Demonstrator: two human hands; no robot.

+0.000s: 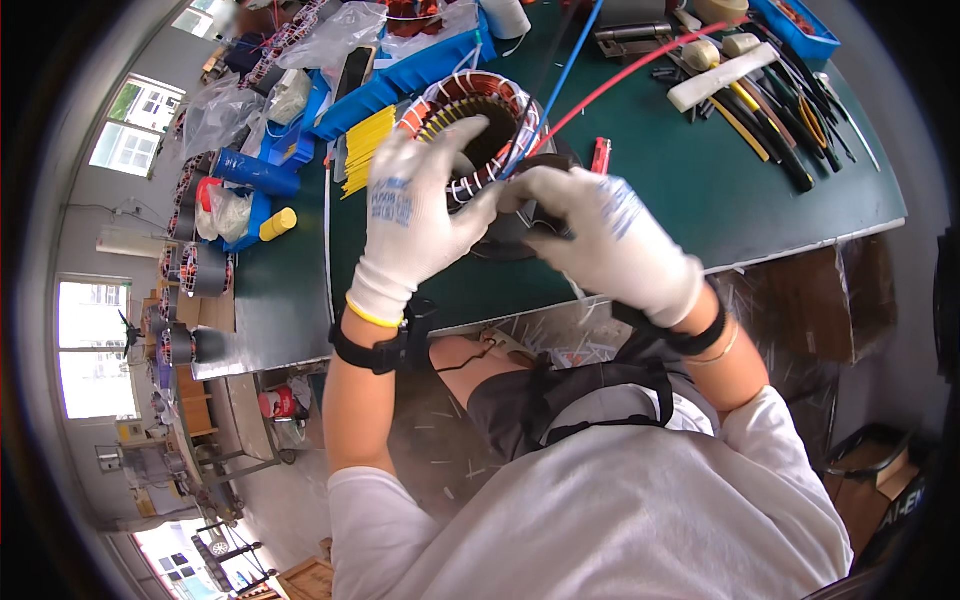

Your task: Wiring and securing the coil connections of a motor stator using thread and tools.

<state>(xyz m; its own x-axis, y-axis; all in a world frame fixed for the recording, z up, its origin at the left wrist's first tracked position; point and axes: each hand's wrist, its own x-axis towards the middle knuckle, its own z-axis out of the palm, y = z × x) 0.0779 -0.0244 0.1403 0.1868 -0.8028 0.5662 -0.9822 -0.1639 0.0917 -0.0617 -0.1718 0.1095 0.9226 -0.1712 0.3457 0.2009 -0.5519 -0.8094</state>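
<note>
Our left hand [412, 200] spreads over the wound stator's [490, 86] left side, by the table's [740, 205] near edge, seemingly steadying it; our right hand [618, 238] curls beside the red lead [640, 61], perhaps for reach; we cannot tell whether either clamps anything.

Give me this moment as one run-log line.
left hand: gloved, around wound stator rim | right hand: gloved, at stator's near side, grip unclear | nearby: blue wire, red wire, yellow strips

We log the left glove [425, 210] as white, blue-printed, yellow-hemmed; the right glove [625, 235], white, blue-printed. Coil [478, 86]: copper-brown, banded white. We also record one blue wire [568, 68], one red wire [640, 66], yellow strips [362, 150], dark green table [700, 215].
</note>
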